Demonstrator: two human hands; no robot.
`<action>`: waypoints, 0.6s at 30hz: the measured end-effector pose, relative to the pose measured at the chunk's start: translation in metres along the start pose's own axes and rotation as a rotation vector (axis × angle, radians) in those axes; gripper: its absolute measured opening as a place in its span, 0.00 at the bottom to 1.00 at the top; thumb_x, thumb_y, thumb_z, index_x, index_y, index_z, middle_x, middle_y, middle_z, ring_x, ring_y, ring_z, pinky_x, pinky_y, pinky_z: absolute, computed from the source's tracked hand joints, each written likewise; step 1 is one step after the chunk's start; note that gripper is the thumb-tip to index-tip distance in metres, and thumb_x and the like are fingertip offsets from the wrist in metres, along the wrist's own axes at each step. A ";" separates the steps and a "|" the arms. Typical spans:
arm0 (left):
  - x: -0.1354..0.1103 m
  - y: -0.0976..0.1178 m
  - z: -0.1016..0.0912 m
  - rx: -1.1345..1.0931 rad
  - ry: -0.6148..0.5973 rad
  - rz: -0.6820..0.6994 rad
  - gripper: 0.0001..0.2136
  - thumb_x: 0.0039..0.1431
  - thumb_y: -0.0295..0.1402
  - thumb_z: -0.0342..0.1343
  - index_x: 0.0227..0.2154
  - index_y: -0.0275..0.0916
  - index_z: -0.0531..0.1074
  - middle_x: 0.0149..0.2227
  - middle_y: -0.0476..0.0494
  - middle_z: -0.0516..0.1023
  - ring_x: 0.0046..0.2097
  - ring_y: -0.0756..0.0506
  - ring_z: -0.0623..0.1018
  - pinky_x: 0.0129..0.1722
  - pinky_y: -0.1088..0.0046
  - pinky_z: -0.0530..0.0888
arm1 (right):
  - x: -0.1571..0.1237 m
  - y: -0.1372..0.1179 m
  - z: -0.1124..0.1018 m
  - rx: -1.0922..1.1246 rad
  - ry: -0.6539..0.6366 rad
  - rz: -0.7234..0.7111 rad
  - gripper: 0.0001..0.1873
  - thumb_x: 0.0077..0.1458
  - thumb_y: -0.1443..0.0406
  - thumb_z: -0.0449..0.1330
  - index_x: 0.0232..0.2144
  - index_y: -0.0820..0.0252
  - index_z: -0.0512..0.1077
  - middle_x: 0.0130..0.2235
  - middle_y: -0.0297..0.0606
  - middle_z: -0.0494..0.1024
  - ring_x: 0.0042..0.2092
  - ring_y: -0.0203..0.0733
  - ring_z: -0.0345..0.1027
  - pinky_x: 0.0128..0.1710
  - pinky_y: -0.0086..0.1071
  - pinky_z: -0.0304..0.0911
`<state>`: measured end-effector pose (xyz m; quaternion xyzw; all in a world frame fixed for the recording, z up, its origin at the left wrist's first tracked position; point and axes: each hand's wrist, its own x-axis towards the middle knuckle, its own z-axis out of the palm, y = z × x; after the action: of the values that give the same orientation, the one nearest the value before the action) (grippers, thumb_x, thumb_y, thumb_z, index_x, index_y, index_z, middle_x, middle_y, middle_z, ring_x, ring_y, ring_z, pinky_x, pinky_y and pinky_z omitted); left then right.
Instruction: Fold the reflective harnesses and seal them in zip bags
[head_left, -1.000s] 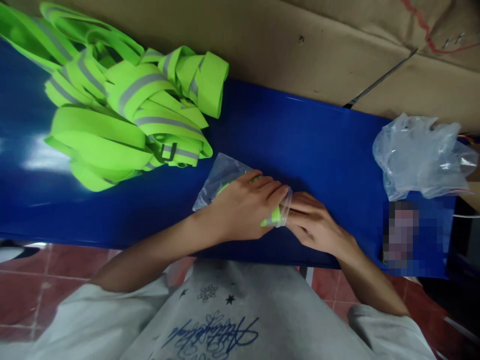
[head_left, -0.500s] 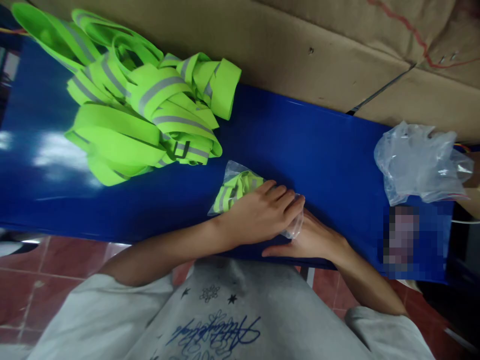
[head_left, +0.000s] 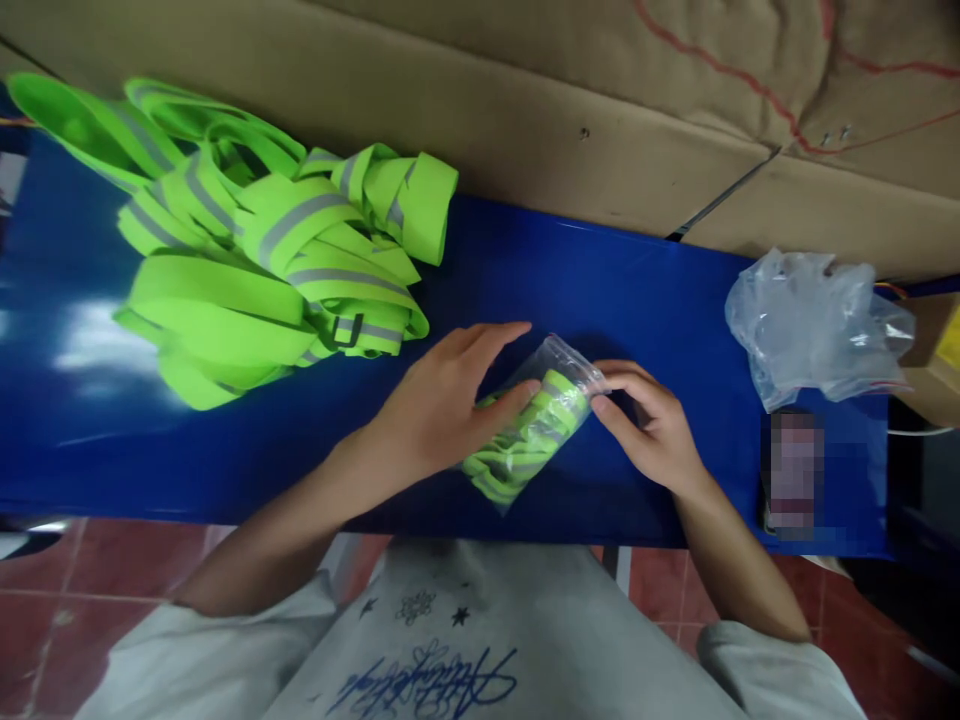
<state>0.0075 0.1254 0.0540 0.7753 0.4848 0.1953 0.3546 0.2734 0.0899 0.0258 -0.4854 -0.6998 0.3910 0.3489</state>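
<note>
A clear plastic zip bag (head_left: 564, 362) holds a folded neon-yellow reflective strap (head_left: 551, 415) with grey stripes. It is tilted above the blue table, its top edge up and to the right. My right hand (head_left: 654, 425) pinches the bag's upper right corner between thumb and fingers. On the other side, my left hand (head_left: 450, 400) is open, fingers stretched out and thumb lying over the bag's left part. Whether the left thumb presses on the plastic I cannot tell.
A heap of neon-yellow reflective straps (head_left: 277, 250) with a black buckle lies on the left of the blue table (head_left: 570, 280). Clear plastic bags (head_left: 810, 325) are piled at the right, above a blurred-out object (head_left: 795, 470). Brown cardboard (head_left: 525, 100) lines the back edge.
My hands were crossed over the bag and have moved apart. The bag has turned, its top edge now up and right, and my right hand grips its corner. The view shifted slightly.
</note>
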 end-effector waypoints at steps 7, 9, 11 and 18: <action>0.014 -0.019 0.018 -0.504 -0.229 -0.230 0.37 0.60 0.53 0.61 0.66 0.35 0.64 0.48 0.35 0.82 0.46 0.41 0.82 0.43 0.64 0.78 | -0.008 0.000 0.007 0.099 -0.109 0.074 0.06 0.67 0.65 0.62 0.45 0.54 0.76 0.51 0.39 0.81 0.52 0.43 0.76 0.54 0.37 0.72; 0.017 -0.020 0.019 -0.681 -0.274 -0.271 0.36 0.58 0.49 0.65 0.64 0.35 0.65 0.46 0.37 0.82 0.45 0.42 0.82 0.41 0.67 0.78 | -0.010 -0.002 0.007 0.095 -0.101 0.094 0.15 0.66 0.65 0.63 0.54 0.52 0.74 0.53 0.39 0.81 0.53 0.43 0.77 0.53 0.38 0.73; 0.019 -0.017 0.019 -0.789 -0.299 -0.287 0.32 0.56 0.44 0.66 0.61 0.36 0.69 0.46 0.37 0.82 0.45 0.42 0.82 0.41 0.67 0.79 | -0.010 -0.004 0.006 0.057 -0.079 0.059 0.22 0.65 0.67 0.63 0.60 0.49 0.71 0.55 0.39 0.80 0.54 0.43 0.77 0.55 0.39 0.72; 0.017 -0.010 0.023 -0.897 -0.450 -0.290 0.19 0.59 0.40 0.65 0.51 0.40 0.78 0.47 0.40 0.84 0.46 0.43 0.84 0.44 0.67 0.80 | -0.004 -0.014 0.005 0.008 -0.350 -0.256 0.19 0.66 0.66 0.62 0.58 0.49 0.73 0.56 0.39 0.80 0.59 0.45 0.72 0.61 0.47 0.68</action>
<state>0.0240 0.1352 0.0306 0.4948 0.3679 0.1611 0.7706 0.2645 0.0815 0.0358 -0.3158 -0.8040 0.4246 0.2712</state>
